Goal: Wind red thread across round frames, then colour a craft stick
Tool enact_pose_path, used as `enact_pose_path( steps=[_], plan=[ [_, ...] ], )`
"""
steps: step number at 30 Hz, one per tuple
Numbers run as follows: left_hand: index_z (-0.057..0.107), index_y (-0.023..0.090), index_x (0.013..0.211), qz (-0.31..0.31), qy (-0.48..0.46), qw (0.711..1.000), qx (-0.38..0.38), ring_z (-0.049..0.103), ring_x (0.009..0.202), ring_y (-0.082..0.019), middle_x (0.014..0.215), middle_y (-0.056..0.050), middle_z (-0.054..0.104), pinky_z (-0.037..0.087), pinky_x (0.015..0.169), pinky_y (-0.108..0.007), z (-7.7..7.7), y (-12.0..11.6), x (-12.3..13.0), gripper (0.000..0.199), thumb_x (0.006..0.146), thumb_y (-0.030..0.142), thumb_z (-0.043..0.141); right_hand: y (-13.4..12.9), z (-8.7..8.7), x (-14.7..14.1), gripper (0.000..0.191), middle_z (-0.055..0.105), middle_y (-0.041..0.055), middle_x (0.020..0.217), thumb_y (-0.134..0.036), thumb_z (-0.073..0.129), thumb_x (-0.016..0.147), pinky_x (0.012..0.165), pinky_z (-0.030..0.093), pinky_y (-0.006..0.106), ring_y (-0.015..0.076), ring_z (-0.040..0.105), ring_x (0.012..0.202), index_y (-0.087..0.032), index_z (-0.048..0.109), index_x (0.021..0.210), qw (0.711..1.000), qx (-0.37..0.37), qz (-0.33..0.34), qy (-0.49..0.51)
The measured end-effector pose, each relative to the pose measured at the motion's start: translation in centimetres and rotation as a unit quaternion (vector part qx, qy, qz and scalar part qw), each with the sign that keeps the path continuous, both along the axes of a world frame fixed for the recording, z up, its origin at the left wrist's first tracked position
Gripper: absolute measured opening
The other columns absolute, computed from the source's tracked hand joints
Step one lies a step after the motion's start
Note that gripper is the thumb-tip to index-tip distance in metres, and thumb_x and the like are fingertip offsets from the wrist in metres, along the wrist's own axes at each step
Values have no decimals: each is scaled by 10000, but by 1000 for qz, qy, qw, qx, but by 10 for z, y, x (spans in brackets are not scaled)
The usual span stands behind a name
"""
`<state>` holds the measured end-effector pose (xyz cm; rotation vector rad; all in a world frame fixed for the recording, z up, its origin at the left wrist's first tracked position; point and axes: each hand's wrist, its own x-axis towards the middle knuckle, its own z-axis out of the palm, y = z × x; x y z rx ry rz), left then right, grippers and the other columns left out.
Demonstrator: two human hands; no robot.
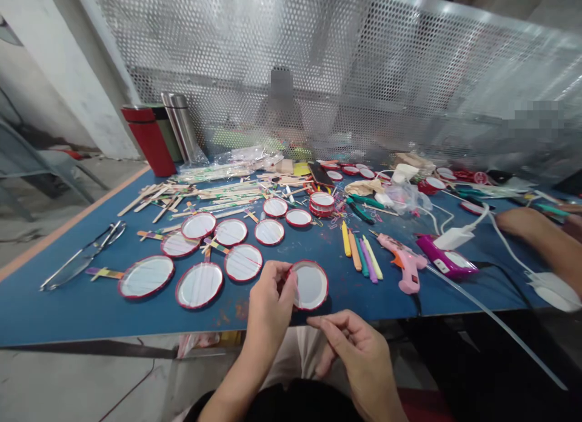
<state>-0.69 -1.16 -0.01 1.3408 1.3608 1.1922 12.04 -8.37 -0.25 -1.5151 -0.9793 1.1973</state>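
My left hand (275, 291) is closed on the left edge of a round red-rimmed disc (313, 285) with a pale grey face, held upright at the table's front edge. Just below the disc, my right hand (352, 346) has thumb and forefinger pressed together; anything between them is too small to make out. Several similar discs lie to the left, such as one with a white lined face (199, 285). Some have small coloured craft sticks (107, 273) joined at their rims.
Right of my hands are crayon-like sticks (355, 250), a pink glue gun (402, 261), a long clear glue stick (500, 331) and white cables. Glasses (84, 255) lie at left. Wooden sticks (218, 191) and bottles (150, 140) stand farther back. Another person's arm (536, 228) reaches in at right.
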Motion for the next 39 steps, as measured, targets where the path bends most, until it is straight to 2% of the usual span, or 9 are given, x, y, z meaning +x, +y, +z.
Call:
enact_pose_path(
  steps=[4,6,9,11,14,17,26,32,39],
  plan=[
    [553,190,886,-1,1,1000,11,555,553,-117,681,18,612,428,494,-205,-4,2,-1,134,825,302,512,6,0,8,338,579,-17,392,-476,580,842,404,415,171,101,525,346,-144,640,843,998,45,-37,-17],
    [564,188,880,-10,11,1000,20,567,574,-124,692,10,630,439,516,-212,-6,2,-2,129,811,291,526,14,3,13,358,642,1,533,-488,548,856,358,389,172,100,539,357,-149,597,961,994,86,-41,-48],
    [584,184,883,-32,7,999,28,594,601,-132,719,-5,665,459,549,-221,-7,1,-3,141,799,291,548,30,10,20,395,664,33,802,-454,466,900,381,431,199,83,548,375,-168,518,1167,984,127,26,-124],
    [595,182,901,-40,-11,999,31,609,622,-135,748,-15,685,469,565,-223,-7,0,-4,159,802,299,552,39,15,22,359,636,42,864,-397,439,913,447,465,211,75,537,412,-174,549,1173,964,155,65,-206],
    [602,176,910,-54,-43,997,29,617,638,-135,761,-20,692,480,575,-220,-7,1,-5,169,816,305,548,46,20,21,305,625,32,789,-338,431,915,498,461,210,92,536,470,-169,617,1088,942,168,89,-276],
    [645,173,926,-74,-28,996,51,635,686,-143,805,-34,709,496,617,-227,-6,2,-7,180,822,282,547,46,24,17,333,521,-48,513,-356,385,942,438,408,193,97,484,390,-153,623,1056,960,115,122,-225],
    [713,154,992,-53,73,982,166,640,719,-138,834,-62,715,507,677,-229,-1,0,-8,316,822,152,447,38,11,2,335,497,-50,423,-403,437,928,374,354,182,97,440,340,-159,667,924,956,151,30,-251],
    [544,160,1154,-17,29,997,70,647,712,-145,856,-52,707,504,664,-246,-3,1,-6,338,826,221,483,42,9,-1,345,493,-57,411,-415,420,941,373,349,188,98,421,327,-169,662,923,959,148,55,-235],
    [549,185,824,-6,-10,999,41,559,588,-119,691,8,615,441,542,-209,-4,0,-8,103,804,286,540,41,9,-1,342,584,-27,486,-393,405,953,390,368,174,97,478,380,-170,664,939,954,162,47,-249]
  ],
)
